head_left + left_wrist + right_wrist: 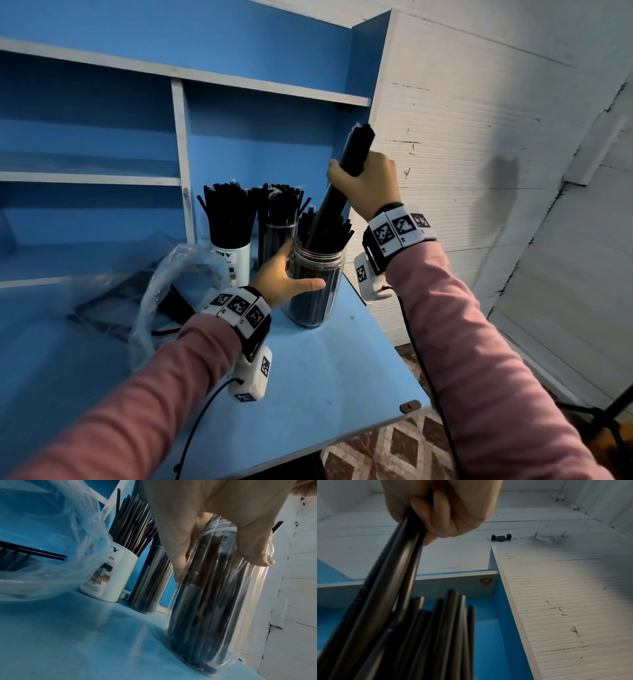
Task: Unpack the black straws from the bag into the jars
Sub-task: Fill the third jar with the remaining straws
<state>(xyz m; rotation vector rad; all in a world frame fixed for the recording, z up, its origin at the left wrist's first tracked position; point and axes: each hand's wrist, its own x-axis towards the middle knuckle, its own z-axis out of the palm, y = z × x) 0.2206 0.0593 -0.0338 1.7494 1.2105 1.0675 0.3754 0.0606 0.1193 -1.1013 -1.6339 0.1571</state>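
My right hand (364,178) (436,511) grips a bundle of black straws (342,185) (390,577) near its upper end; the bundle's lower end slants down into the clear jar (315,284) (214,608), which holds several black straws. My left hand (286,275) (214,524) wraps thumb and fingers round that jar near its top. Behind stand a white jar (231,260) (109,577) and a second clear jar (275,236) (149,582), both full of black straws. The clear plastic bag (171,284) (44,547) lies to the left, a few straws showing inside it.
All stands on a blue desk (308,377) with blue shelves (102,178) behind. The desk's right edge runs close beside the clear jar, with a white ribbed wall (479,137) just past it. A patterned floor (394,452) lies below the front corner.
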